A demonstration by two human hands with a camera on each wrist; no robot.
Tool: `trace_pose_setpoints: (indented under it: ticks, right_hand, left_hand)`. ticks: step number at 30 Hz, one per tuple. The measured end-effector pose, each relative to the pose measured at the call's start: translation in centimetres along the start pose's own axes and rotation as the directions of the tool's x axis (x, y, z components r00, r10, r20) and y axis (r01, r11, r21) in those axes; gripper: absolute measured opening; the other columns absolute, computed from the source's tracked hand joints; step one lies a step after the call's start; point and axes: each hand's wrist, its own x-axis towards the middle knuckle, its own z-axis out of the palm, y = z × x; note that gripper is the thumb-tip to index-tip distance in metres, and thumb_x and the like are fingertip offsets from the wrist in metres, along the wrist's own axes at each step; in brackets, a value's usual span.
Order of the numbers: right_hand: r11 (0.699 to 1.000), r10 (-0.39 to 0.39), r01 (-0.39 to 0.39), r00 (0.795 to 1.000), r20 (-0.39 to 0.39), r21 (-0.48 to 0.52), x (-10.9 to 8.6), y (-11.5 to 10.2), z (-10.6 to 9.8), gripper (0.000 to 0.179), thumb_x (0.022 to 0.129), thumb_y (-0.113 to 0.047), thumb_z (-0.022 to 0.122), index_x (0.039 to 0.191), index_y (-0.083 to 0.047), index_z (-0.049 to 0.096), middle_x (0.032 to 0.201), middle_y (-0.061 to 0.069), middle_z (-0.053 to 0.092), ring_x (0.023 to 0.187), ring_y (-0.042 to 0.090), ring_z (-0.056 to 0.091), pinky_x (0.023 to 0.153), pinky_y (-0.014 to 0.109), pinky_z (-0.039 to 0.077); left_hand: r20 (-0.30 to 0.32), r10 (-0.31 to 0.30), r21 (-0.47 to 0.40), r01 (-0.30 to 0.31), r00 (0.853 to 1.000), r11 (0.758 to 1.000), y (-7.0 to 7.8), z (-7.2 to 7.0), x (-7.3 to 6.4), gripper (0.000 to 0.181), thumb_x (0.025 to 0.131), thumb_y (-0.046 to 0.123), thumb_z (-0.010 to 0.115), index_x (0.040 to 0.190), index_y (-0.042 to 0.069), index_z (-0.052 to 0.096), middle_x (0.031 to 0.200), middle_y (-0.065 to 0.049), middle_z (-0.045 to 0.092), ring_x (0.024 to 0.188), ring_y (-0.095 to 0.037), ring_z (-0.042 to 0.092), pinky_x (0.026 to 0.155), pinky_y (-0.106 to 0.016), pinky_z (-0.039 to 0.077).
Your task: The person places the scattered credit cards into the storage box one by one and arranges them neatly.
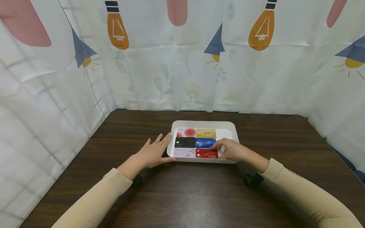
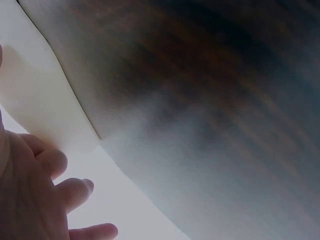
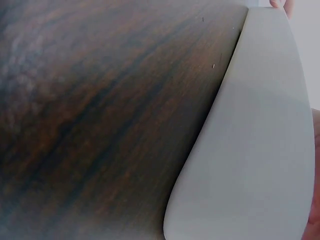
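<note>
A white tray [image 1: 233, 134] on the table holds several cards in two columns. On the left are a pink card with red circles [image 1: 189, 132], a black card [image 1: 182, 142] and a pale pink card [image 1: 182, 153]. The right column has a gold card [image 1: 206, 133], a blue card [image 1: 203, 143] and a red VIP card [image 1: 203, 153]. My right hand [image 1: 232, 149] reaches over the tray's right side, its curled index finger and thumb pinching the red card's right end. Fingers spread, my left hand [image 1: 154, 154] rests against the tray's left edge.
The tray lies on a dark wood-grain table [image 1: 188, 193], near its middle. Behind the table and at its sides hangs a white curtain [image 1: 182, 72] printed with bulbs and lamps. In the right wrist view the tray's outer wall [image 3: 250, 130] fills the right side.
</note>
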Motion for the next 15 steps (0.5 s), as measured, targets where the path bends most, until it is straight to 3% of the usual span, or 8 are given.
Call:
trace_pose_setpoints:
  ticks: [7, 15]
  right_hand:
    - [0.998, 0.025, -0.021, 0.998, -0.063, 0.056, -0.6, -0.1, -1.1, 0.038, 0.088, -0.013, 0.082, 0.122, -0.003, 0.068, 0.113, 0.013, 0.063, 0.088, 0.024, 0.064, 0.073, 0.032, 0.059]
    - [1.0, -0.003, -0.001, 0.973, -0.231, -0.018, -2.0, -0.5, -2.9, 0.041, 0.098, -0.019, 0.071, 0.135, -0.002, 0.065, 0.132, 0.022, 0.065, 0.108, 0.035, 0.069, 0.084, 0.046, 0.06]
  left_hand:
    - [0.005, -0.006, -0.008, 0.006, 1.0, 1.0, -0.2, 0.0, -0.1, 0.105, 0.093, 0.064, 0.064, 0.165, 0.006, 0.012, 0.169, -0.012, 0.021, 0.155, -0.038, 0.014, 0.115, -0.071, 0.015]
    - [-0.002, 0.013, -0.047, -0.013, 1.0, 0.999, -1.3, -0.6, -0.5, 0.113, 0.088, 0.071, 0.066, 0.166, 0.009, 0.013, 0.169, -0.011, 0.021, 0.154, -0.04, 0.017, 0.114, -0.074, 0.014]
